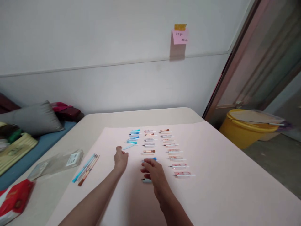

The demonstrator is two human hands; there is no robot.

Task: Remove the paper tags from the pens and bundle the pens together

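Note:
Small pen parts lie in three columns on a pale pink sheet [223, 175]: blue ones [134, 135] on the left, brown-tipped ones [149, 141] in the middle, pink ones [175, 153] on the right. My left hand [120, 158] rests with its fingers curled, just below a loose light-blue piece [128, 146]. My right hand [154, 171] hovers palm down over the middle column, fingers bent around a blue-tipped piece [153, 159]. Another pale blue piece [146, 180] shows under that hand.
A bundle of blue and brown pens [86, 169] lies at the sheet's left edge beside a clear plastic bag [56, 161]. A red packet [14, 201] sits at the near left. A grey cushion [35, 119] lies left of the table, a yellow bucket [244, 128] right.

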